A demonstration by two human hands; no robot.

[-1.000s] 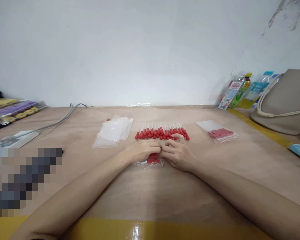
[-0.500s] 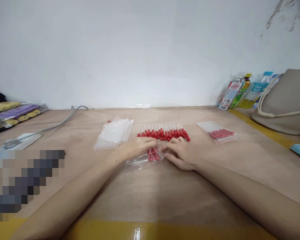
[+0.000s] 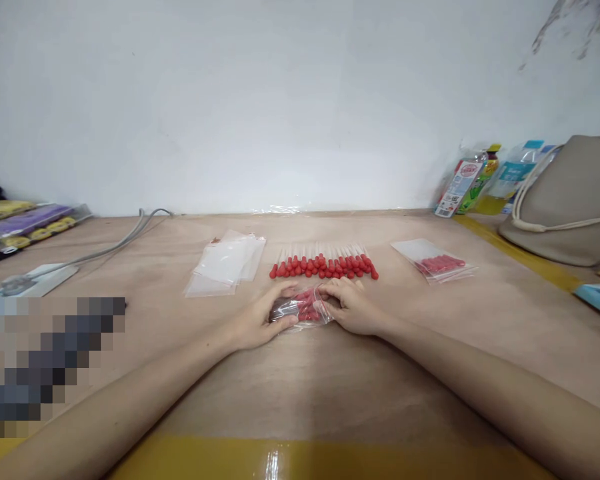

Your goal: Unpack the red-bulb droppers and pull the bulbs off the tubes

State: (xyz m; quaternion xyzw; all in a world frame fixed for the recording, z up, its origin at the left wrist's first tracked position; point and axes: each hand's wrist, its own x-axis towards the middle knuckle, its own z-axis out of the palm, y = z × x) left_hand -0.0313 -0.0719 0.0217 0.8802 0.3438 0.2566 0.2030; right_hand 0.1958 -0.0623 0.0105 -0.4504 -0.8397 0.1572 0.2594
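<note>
Where I look down through the head camera, a crinkled clear bag (image 3: pixel 289 308) with red rubbery bulbs (image 3: pixel 307 310) inside sits just on the near side of the dropper row (image 3: pixel 323 273). The left hand (image 3: pixel 267 320) is curved round the bag's left end, thumb along the near edge, fingers at the far one; the right hand (image 3: pixel 347 307) pinches its right edge between thumb and fingers. The row itself is smooth, rounded red bulbs with thin see-through stems pointing away from me. Left of it I make out a fanned stack of flat, filmy sleeves (image 3: pixel 225 263); right of it lie clear packets (image 3: pixel 437 265) showing more red. The desk (image 3: pixel 280 400) is wood-grained, with glossy yellow tape (image 3: pixel 220 460) well to the row's near side. Far right of the row, a white label (image 3: pixel 460 189) bears a round red stamp and a barcode-like block, its lettering too small for me to read; a blue-capped bottle (image 3: pixel 513 180) carries a blue label, equally illegible, above yellow liquid.
</note>
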